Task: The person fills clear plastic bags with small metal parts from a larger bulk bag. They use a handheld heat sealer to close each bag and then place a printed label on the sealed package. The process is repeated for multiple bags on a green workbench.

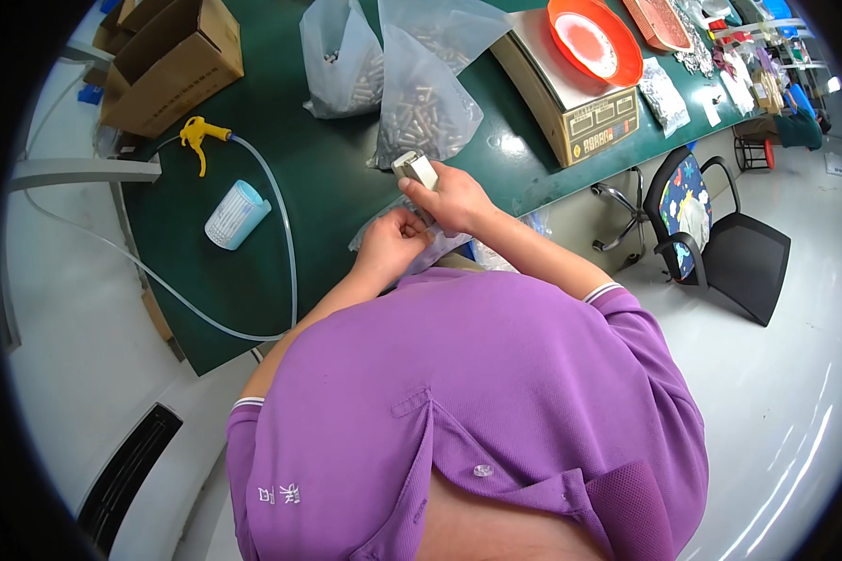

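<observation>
At the table's near edge, my right hand point(457, 198) is wrapped round a cream-coloured stapler point(415, 169), its end pointing away from me. Close beside it on the left, my left hand point(390, 245) pinches the edge of a clear plastic bag point(437, 249). The bag lies partly beneath both hands, and its contents are mostly hidden. Just beyond the stapler stands a translucent bag point(428, 122) full of small metal cylindrical parts. Another filled bag point(351, 82) is to its left, with a third bag point(440, 37) behind.
A weighing scale point(580, 126) carries an orange-red tray point(597, 42) at the right. On the left are an open cardboard box point(173, 70), a yellow air gun point(201, 138) with a clear hose point(288, 220), and a light-blue label roll point(238, 216). An office chair point(720, 234) stands right of the green table point(341, 173).
</observation>
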Available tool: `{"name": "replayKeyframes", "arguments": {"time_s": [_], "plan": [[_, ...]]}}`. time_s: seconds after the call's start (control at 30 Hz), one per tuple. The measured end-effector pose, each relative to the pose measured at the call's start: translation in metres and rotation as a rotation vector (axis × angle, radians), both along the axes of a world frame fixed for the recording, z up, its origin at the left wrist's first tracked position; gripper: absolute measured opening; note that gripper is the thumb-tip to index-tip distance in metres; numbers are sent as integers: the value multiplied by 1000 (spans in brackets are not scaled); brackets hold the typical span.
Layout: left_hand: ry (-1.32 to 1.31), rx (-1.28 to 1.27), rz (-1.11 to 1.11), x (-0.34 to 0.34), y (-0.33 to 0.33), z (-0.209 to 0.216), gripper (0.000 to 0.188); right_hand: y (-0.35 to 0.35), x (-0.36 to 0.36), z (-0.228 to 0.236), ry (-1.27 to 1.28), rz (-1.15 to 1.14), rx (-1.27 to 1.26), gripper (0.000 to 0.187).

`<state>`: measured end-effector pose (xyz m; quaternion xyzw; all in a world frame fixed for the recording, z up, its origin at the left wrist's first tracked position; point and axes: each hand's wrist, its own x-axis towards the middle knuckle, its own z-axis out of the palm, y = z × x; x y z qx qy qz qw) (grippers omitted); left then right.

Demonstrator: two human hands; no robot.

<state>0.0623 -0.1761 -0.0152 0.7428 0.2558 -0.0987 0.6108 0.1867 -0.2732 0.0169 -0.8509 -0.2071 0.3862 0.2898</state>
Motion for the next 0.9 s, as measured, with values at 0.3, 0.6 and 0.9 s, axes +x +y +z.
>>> {"name": "replayKeyframes", "arguments": {"time_s": [0.3, 0.6, 0.9], "plan": [[-49, -84, -62, -10, 16, -7, 22, 1, -1, -16, 59, -127, 156, 54], [23, -216, 123, -40, 27, -5, 32, 13, -33, -3, 17, -53, 168, 55], [-16, -219, 258, -42, 27, -14, 38, 32, -49, -16, 7, -49, 98, 59]]}}
